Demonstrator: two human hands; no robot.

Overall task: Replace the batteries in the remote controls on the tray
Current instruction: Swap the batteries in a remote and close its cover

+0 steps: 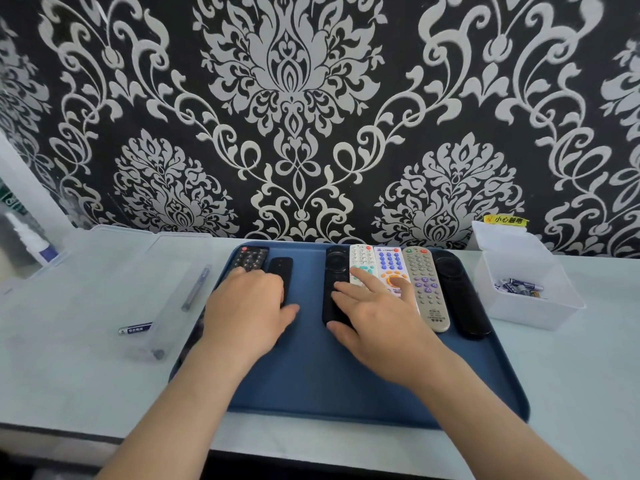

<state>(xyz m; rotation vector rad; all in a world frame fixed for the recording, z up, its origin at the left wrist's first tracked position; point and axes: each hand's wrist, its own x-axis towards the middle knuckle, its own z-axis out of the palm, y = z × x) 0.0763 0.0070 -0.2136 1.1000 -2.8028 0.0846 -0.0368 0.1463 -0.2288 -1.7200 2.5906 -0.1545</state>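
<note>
Hands lie palm-down on the blue tray (311, 379). The left hand (247, 301) rests loosely over a small black remote (281, 266) at 11 o'clock, gripping nothing. The right hand (375, 317) is spread, its straight fingers touching the remote row (424, 275) at 12 o'clock. A battery box (526, 306) sits at 3 o'clock and a loose battery (135, 329) at 9.

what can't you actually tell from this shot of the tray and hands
- Head view: the left hand covers most of the small black remote, so whether its fingers grip it is hidden.
- Head view: the right hand hides the lower ends of the white remote and the blue-buttoned remote.
- Head view: batteries in the white box are too small to count.
</note>
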